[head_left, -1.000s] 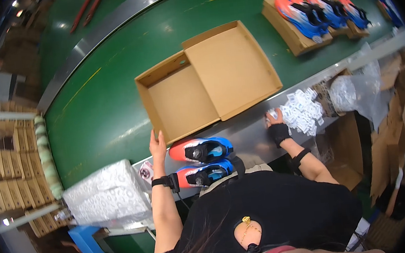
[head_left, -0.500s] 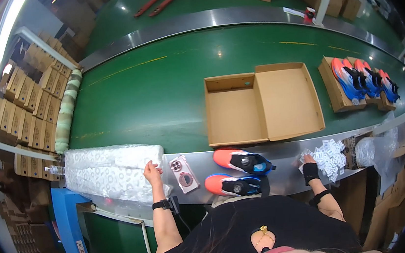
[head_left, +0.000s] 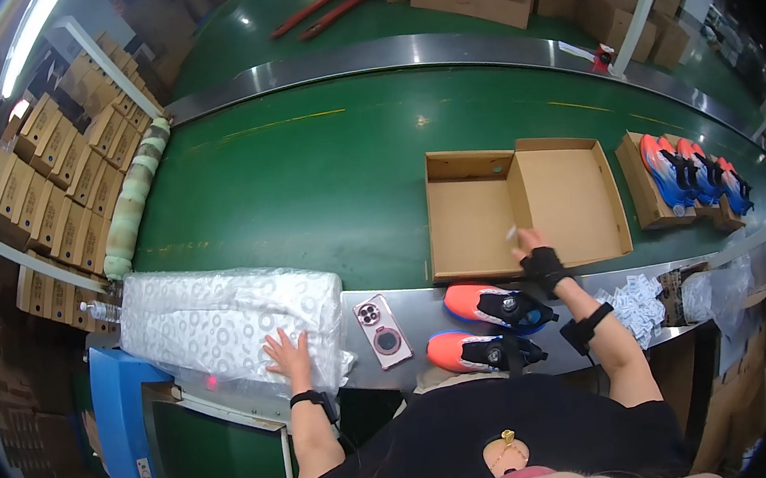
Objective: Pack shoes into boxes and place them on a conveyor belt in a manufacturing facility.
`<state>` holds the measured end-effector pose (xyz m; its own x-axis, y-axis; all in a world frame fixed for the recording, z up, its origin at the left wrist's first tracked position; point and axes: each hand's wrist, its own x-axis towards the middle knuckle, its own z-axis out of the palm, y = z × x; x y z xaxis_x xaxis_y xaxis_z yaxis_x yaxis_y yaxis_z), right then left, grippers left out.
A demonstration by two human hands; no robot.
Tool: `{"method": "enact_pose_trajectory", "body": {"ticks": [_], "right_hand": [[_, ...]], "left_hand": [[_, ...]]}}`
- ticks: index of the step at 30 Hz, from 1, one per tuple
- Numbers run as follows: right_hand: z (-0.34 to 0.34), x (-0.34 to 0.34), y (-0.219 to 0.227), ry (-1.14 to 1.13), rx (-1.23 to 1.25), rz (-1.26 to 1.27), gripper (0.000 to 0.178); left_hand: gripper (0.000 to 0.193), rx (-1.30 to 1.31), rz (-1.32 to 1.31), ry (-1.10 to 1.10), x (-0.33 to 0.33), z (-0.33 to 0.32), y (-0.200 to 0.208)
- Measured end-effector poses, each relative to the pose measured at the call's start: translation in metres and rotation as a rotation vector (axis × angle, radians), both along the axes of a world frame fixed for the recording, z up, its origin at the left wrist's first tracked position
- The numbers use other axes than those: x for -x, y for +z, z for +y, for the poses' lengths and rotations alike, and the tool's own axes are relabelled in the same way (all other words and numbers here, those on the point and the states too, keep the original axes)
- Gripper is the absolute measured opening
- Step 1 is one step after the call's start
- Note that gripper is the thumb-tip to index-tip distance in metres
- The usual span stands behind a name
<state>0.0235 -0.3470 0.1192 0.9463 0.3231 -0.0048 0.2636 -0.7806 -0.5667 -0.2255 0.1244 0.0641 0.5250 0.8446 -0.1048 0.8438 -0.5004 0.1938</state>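
My left hand (head_left: 289,359) lies with fingers spread on a stack of white patterned wrapping paper (head_left: 223,312) in clear plastic. Over the near edge of an open cardboard shoebox (head_left: 471,230), my right hand (head_left: 539,255) pinches a small white packet (head_left: 511,232), slightly blurred. The box's lid is folded back to the right. Two orange, black and blue sneakers (head_left: 478,302) lie side by side on the metal ledge below the box. A pile of small white packets (head_left: 635,306) rests right of my right forearm.
Between paper and sneakers lies a pink phone (head_left: 383,332). More sneakers (head_left: 666,177) sit on boxes at the right of the green conveyor belt (head_left: 302,182). Stacked shoeboxes (head_left: 33,196) line the left side. A blue metal frame (head_left: 123,434) stands at the near left.
My right hand has left the packet pile and moved left to the shoebox with a white packet. My left hand has come down flat on the paper. The view has shifted slightly.
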Motion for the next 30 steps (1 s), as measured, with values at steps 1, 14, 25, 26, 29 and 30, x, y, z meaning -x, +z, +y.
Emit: {"method": "enact_pose_trajectory", "body": {"ticks": [1,14,25,26,29,30], "right_hand": [[0.009,0.005,-0.02,0.164,-0.033,-0.195,0.052],[0.058,0.035,0.001,0.277,0.396,0.22,0.057],[0.098,0.042,0.097,0.325,-0.826,0.299,0.054],[0.091,0.025,0.08,0.236,-0.847,0.243,0.045],[0.041,-0.017,0.06,-0.263,-1.173,0.253,0.023],[0.012,-0.044,0.043,-0.469,-1.154,0.224,0.016]], "left_hand": [[0.057,-0.034,-0.041,0.007,-0.002,0.001,-0.002],[0.025,-0.296,-0.761,0.168,-0.029,0.031,0.123],[0.017,0.79,-1.023,-0.645,-0.191,-0.244,0.21],[0.019,0.987,-0.988,-0.638,-0.203,-0.265,0.212],[0.039,0.457,-1.051,-0.997,-0.233,-0.299,0.211],[0.039,0.464,-1.049,-1.004,-0.236,-0.305,0.207]]}}
